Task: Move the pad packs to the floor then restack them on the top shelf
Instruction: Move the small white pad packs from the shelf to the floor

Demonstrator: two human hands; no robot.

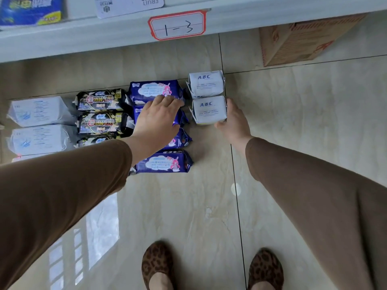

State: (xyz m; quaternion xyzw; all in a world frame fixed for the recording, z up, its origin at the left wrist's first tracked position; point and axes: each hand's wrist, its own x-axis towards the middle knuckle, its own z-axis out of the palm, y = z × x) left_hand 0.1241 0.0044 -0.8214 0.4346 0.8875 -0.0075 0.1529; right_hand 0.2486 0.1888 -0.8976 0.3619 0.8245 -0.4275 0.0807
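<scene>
While my right hand point(232, 118) grips the nearer of two ABC packs point(209, 109), my left hand point(159, 116) lies flat, fingers straight, on four purple packs point(163, 164) at centre.

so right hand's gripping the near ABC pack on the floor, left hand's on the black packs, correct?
Not quite. The head view shows the left hand resting on the purple packs, not the black packs. The right hand does hold the near ABC pack on the floor.
</scene>
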